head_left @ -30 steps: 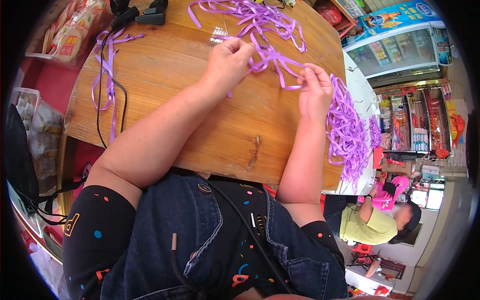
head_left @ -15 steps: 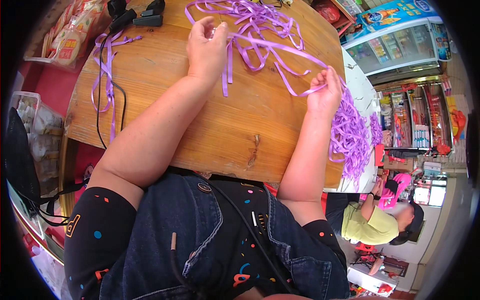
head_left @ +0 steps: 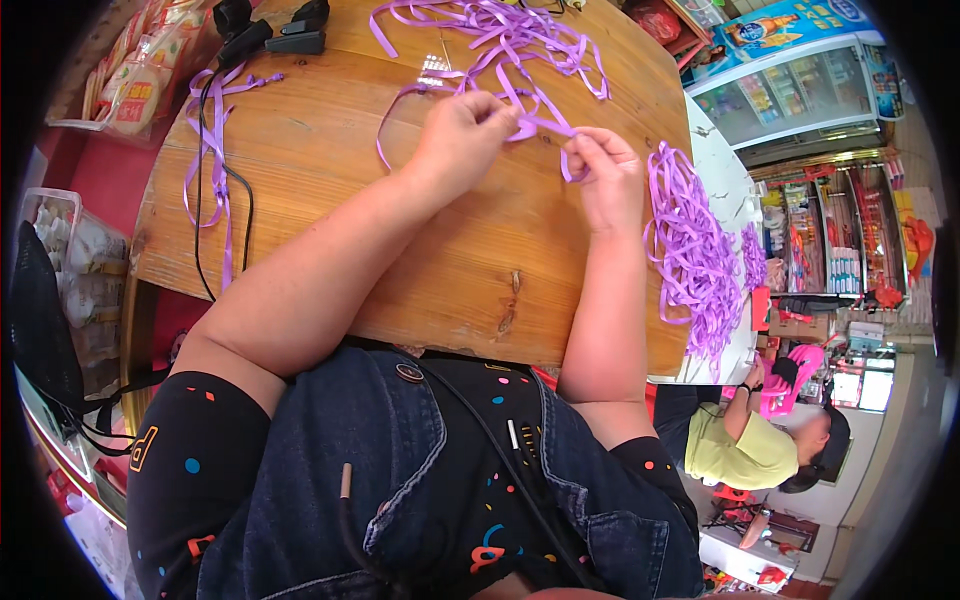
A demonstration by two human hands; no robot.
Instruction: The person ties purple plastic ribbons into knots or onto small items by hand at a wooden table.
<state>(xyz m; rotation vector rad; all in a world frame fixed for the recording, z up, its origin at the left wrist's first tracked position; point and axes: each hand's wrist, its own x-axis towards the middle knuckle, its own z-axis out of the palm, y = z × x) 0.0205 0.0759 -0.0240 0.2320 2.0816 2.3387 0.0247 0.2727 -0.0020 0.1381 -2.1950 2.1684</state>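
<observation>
Purple ribbon pinched between left hand and right hand

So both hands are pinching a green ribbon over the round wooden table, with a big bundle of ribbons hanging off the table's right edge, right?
Not quite: the ribbon is purple, not green, as the head view shows. The left hand and right hand do pinch it over the wooden table, and the bundle does hang at its right edge.

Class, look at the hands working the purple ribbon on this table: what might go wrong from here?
1. The strip pinched between the left hand and right hand trails into the loose ribbon tangle; pulling may knot it.
2. The ribbon bundle drapes over the table edge and might slide off.
</observation>
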